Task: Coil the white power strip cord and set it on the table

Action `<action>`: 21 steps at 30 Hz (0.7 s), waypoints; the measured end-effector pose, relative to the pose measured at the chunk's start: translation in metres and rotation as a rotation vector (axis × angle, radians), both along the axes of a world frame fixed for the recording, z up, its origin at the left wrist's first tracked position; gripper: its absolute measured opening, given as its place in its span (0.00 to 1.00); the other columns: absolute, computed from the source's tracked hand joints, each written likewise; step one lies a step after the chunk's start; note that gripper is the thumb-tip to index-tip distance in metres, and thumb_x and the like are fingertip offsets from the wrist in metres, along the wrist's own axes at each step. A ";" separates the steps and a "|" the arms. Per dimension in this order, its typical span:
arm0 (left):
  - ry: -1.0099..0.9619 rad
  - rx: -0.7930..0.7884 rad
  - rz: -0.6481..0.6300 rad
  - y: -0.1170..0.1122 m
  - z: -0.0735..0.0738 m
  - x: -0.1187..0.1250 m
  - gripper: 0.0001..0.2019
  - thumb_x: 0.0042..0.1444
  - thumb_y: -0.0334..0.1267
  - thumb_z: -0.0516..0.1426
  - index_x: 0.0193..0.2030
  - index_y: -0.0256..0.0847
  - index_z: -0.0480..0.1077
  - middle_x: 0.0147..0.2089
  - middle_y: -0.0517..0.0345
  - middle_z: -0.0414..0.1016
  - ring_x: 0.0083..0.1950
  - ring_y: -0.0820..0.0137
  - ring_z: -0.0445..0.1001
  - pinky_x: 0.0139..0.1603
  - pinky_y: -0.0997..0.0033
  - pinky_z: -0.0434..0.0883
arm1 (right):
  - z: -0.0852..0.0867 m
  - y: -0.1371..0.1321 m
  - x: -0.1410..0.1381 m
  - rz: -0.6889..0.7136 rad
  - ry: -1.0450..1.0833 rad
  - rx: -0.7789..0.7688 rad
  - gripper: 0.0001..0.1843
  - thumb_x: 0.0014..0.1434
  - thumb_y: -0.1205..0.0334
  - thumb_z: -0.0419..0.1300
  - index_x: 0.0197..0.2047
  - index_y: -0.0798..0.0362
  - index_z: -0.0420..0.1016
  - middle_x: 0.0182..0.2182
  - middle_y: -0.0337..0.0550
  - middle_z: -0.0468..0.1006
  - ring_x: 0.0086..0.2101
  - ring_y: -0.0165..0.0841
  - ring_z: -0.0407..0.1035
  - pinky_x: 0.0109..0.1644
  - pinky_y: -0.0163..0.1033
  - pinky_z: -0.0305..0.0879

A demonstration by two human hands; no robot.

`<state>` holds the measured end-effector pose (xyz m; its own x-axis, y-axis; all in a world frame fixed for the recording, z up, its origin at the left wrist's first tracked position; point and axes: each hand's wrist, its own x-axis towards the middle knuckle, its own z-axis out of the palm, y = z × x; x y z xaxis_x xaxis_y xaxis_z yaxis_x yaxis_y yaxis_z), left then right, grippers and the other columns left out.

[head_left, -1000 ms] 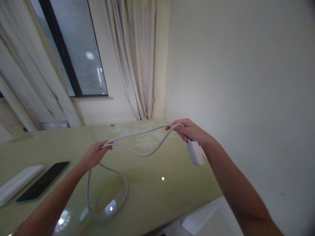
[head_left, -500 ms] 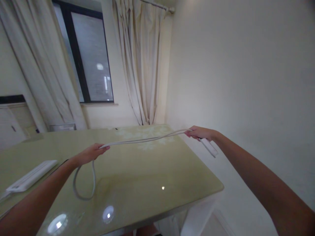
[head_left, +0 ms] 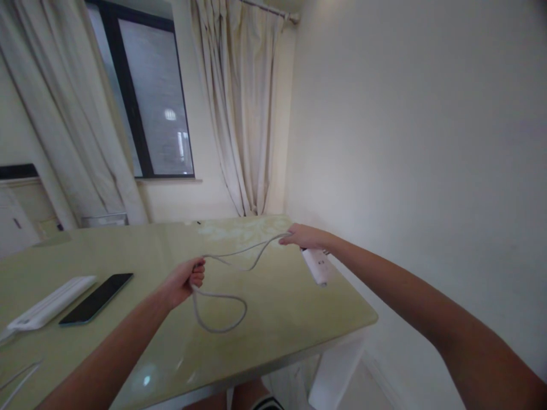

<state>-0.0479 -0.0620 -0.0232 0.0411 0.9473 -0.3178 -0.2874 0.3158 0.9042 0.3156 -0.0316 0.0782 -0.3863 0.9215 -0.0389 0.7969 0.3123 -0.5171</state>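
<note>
A white power cable (head_left: pixel 233 254) runs between my two hands above a glossy pale green table (head_left: pixel 265 319). My left hand (head_left: pixel 184 282) is curled round the cable near the table's middle, and a loop of cable (head_left: pixel 220 312) hangs below it onto the tabletop. My right hand (head_left: pixel 302 236) is closed on the other end of the cable over the table's right side. A white rectangular plug block (head_left: pixel 316 266) hangs from that hand.
A black phone (head_left: pixel 96 298) and a white power strip (head_left: pixel 49 303) lie at the table's left. Another thin cable (head_left: pixel 17 377) shows at the lower left edge. Curtains (head_left: pixel 239 108) and a window (head_left: pixel 149 97) stand behind the table; a bare wall is to the right.
My hands have come closer together. The cable, stretched nearly straight half a second ago, now sags between them. The loop under my left hand has shifted right.
</note>
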 end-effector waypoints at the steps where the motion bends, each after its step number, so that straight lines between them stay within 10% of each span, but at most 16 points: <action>1: -0.011 0.029 0.006 -0.004 0.000 0.010 0.14 0.68 0.32 0.54 0.30 0.42 0.58 0.21 0.73 0.51 0.15 0.83 0.52 0.15 0.86 0.53 | -0.001 -0.004 -0.014 0.060 -0.099 0.035 0.22 0.63 0.43 0.66 0.36 0.56 0.81 0.26 0.41 0.76 0.26 0.30 0.68 0.30 0.35 0.59; 9: 0.076 0.358 0.017 -0.036 0.029 0.069 0.13 0.59 0.41 0.67 0.41 0.39 0.68 0.32 0.62 0.74 0.26 0.76 0.71 0.28 0.76 0.72 | -0.027 -0.054 -0.100 0.125 -0.429 0.382 0.30 0.72 0.37 0.53 0.52 0.55 0.81 0.46 0.61 0.85 0.46 0.48 0.81 0.45 0.44 0.72; 16: -0.021 0.459 0.258 -0.023 0.038 0.094 0.07 0.60 0.34 0.59 0.39 0.42 0.62 0.32 0.63 0.70 0.29 0.77 0.70 0.33 0.76 0.70 | -0.040 -0.047 -0.125 0.133 -0.316 0.268 0.17 0.71 0.55 0.55 0.46 0.56 0.81 0.44 0.61 0.85 0.42 0.47 0.81 0.40 0.42 0.69; 21: 0.088 0.553 0.293 -0.020 0.029 0.095 0.12 0.58 0.38 0.62 0.41 0.44 0.62 0.35 0.62 0.71 0.35 0.70 0.73 0.41 0.68 0.72 | -0.051 -0.030 -0.128 0.038 0.132 0.051 0.10 0.65 0.59 0.62 0.34 0.56 0.77 0.31 0.43 0.79 0.32 0.32 0.70 0.33 0.34 0.58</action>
<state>0.0474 -0.0816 0.0055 -0.2490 0.9403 0.2319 -0.2087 -0.2859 0.9352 0.1881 -0.0618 0.0270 -0.4196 0.9056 0.0611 0.7101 0.3694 -0.5995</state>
